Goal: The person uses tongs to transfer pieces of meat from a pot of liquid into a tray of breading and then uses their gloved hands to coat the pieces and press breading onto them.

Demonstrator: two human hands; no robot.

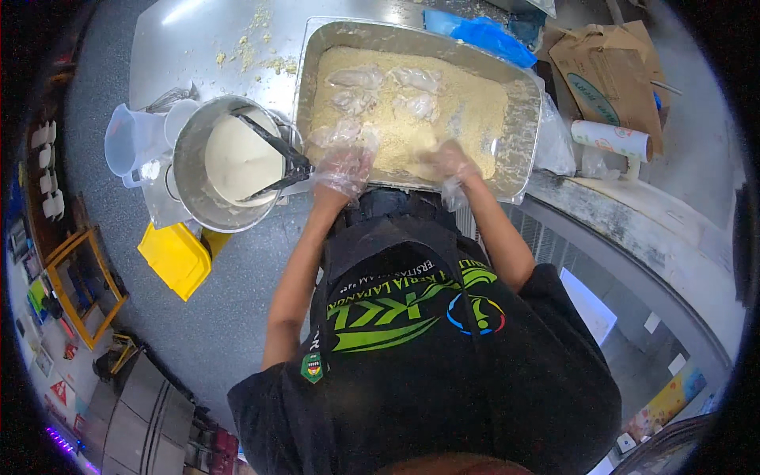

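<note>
A deep rectangular tub (516, 127) holds a bed of pale yellow crumbs (475, 95). Several battered, whitish pieces of food (358, 77) lie on the crumbs in its left and middle part. My left hand (346, 165), in a clear plastic glove, is at the tub's near left corner beside another coated piece (338, 132); its grip is not clear. My right hand (452, 161), gloved too and blurred, is low over the crumbs near the front wall; its fingers are hard to make out. Left of the tub, a metal pot (193, 193) holds creamy batter (237, 157), with black-handled tongs (276, 139) across its rim.
A clear plastic jug (133, 133) and a wire whisk (172, 98) are left of the pot, above a yellow container (176, 261). Crumbs dot the steel table (196, 47). A blue plastic bag (496, 41), cardboard box (605, 83) and plastic roll (611, 139) lie at right.
</note>
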